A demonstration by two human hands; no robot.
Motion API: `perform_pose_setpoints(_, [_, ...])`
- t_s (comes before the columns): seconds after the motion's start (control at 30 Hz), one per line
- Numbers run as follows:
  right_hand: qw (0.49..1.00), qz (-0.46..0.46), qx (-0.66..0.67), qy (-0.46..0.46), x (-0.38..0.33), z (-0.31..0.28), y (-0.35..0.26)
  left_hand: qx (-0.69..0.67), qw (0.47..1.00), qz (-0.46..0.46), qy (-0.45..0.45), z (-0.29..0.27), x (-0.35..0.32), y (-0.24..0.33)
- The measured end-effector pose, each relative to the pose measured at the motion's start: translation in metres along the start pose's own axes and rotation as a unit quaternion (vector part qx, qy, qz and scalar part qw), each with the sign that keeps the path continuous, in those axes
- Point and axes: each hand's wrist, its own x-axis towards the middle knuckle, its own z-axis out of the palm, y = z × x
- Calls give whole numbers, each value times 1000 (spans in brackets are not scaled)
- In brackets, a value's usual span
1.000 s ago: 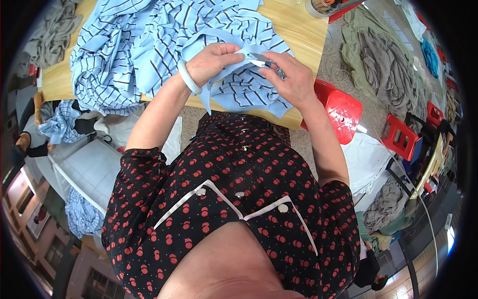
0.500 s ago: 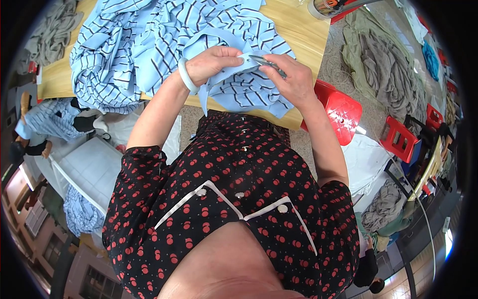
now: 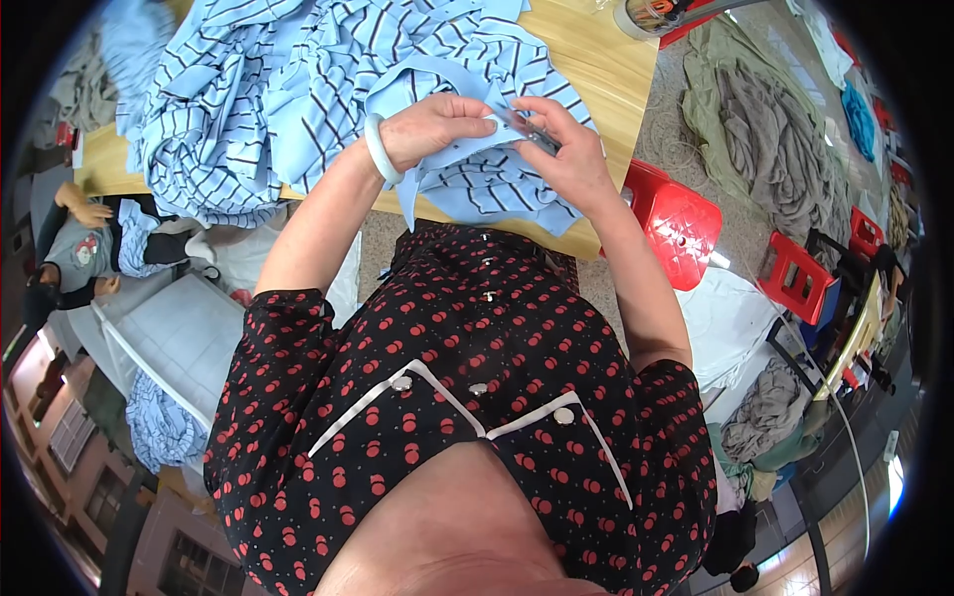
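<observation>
My left hand (image 3: 429, 132), with a pale bangle (image 3: 379, 149) at its wrist, pinches the edge of a light blue cloth strip (image 3: 452, 151) between thumb and fingers. The strip belongs to a blue garment (image 3: 487, 189) with dark and white stripes, bunched along the near edge of the table. In my right hand (image 3: 568, 154) is a small pair of thread snips (image 3: 533, 132), held between thumb and fingers. Their blades point up and left over the strip, close to my left fingertips, and look smeared by motion. Small dark marks show on the strip.
More striped blue garments (image 3: 224, 119) heap over the wooden table (image 3: 606, 60). A tin of tools (image 3: 646, 15) stands at its far right corner. Red stools (image 3: 681, 223) and piled grey cloth (image 3: 775, 139) lie to the right. At left are a co-worker (image 3: 75, 248) and a white cart (image 3: 174, 328).
The snips have swung more upright in my right hand, and its fingers have spread a little. At far left, blue cloth has landed on the table and the co-worker's arms have moved.
</observation>
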Motion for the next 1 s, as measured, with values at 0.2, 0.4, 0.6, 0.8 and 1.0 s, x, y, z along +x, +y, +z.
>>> perform_pose_setpoints(0.2, [984, 22, 164, 69, 8, 2, 3, 22, 998, 54, -20, 2, 1, -18])
perform_pose_setpoints(0.4, [962, 41, 248, 111, 12, -5, 1, 20, 997, 66, 40, 8, -5, -23])
perform_pose_setpoints(0.6, [969, -19, -133, 207, 6, -10, 3, -44, 995, 38, 84, 0, -15, -12])
perform_pose_setpoints(0.8, [983, -100, -116, 97, -3, 1, -8, -98, 991, 35, 89, 5, -18, 0])
perform_pose_setpoints(1.0, [985, -105, -108, 85, -2, 0, -9, -46, 996, 36, 68, 5, -15, -2])
